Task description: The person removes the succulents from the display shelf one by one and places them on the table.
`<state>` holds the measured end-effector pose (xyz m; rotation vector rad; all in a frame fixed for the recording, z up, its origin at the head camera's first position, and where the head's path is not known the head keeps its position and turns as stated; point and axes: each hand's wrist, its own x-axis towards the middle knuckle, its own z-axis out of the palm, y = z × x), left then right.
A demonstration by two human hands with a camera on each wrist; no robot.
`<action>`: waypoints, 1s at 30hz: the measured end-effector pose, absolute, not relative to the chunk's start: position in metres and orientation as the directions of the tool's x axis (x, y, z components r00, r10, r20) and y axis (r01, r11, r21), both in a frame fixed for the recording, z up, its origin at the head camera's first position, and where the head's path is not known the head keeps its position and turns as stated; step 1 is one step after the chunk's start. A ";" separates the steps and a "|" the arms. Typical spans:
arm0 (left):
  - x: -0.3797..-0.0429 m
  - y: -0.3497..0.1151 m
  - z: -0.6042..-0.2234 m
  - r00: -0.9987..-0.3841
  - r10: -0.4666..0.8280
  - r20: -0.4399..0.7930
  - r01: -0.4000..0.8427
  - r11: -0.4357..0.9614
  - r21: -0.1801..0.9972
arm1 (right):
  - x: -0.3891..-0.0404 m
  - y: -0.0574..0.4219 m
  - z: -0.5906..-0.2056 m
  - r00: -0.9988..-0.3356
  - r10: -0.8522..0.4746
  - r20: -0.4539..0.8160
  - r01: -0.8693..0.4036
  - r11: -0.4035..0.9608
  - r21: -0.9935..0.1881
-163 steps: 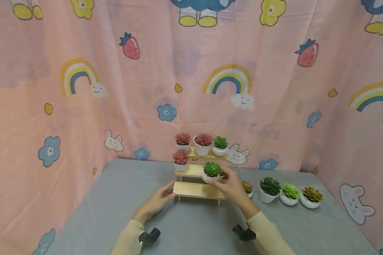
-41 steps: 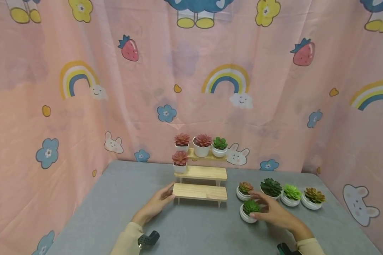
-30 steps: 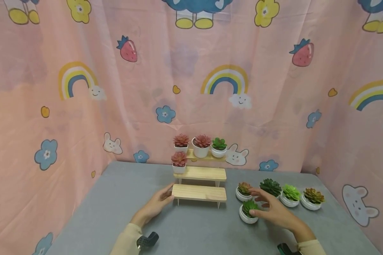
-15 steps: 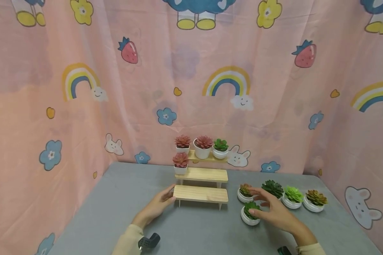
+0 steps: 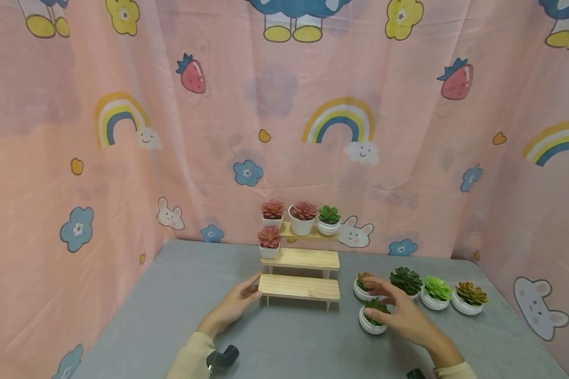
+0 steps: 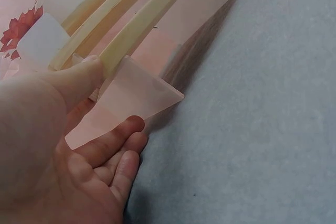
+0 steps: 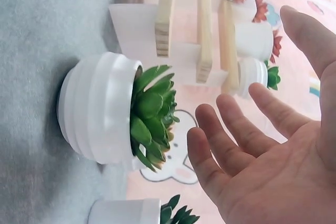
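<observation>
A wooden three-tier plant stand (image 5: 298,288) with translucent legs stands on the grey table. My left hand (image 5: 234,302) holds the left end of its lowest board, thumb at the front corner and index finger at the back; the other fingers lie loosely beside the leg (image 6: 134,90) in the left wrist view. My right hand (image 5: 405,316) hovers over a green succulent (image 5: 373,321) in a ribbed white pot, which sits on the table. In the right wrist view its fingers (image 7: 231,148) are spread, apart from that pot (image 7: 100,108).
Behind the right hand is a small brownish succulent (image 5: 363,288). Right of it stand a dark green one (image 5: 406,280), a bright green one (image 5: 436,292) and an orange-brown one (image 5: 469,298). The stand's upper tiers hold red succulents (image 5: 304,217) and a green one (image 5: 329,220). Patterned cloth (image 5: 194,158) hangs behind.
Earlier my right hand held the green succulent at the middle tier; now that pot is on the table, let go. The right hand has barely shifted lately; the left hand stays at the stand.
</observation>
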<state>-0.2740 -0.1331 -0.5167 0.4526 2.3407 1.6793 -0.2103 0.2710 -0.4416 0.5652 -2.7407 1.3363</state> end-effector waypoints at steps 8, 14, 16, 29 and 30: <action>-0.274 -0.132 -0.520 -0.923 0.385 -0.003 0.114 0.280 0.953 | -0.210 0.262 -0.450 -0.925 -0.315 0.212 -0.356 0.530 -0.769; -0.274 -0.132 -0.519 -0.923 0.384 0.010 0.124 0.272 0.954 | -0.217 0.249 -0.448 -0.919 -0.331 0.215 -0.371 0.535 -0.759; -0.273 -0.132 -0.518 -0.924 0.383 0.012 0.125 0.270 0.955 | -0.220 0.243 -0.445 -0.916 -0.337 0.217 -0.377 0.538 -0.754; -0.274 -0.132 -0.521 -0.923 0.384 0.011 0.130 0.284 0.950 | -0.244 0.194 -0.443 -0.891 -0.354 0.285 -0.417 0.386 -0.823; -0.275 -0.132 -0.519 -0.925 0.380 0.010 0.128 0.287 0.949 | -0.246 0.191 -0.443 -0.892 -0.349 0.287 -0.414 0.380 -0.827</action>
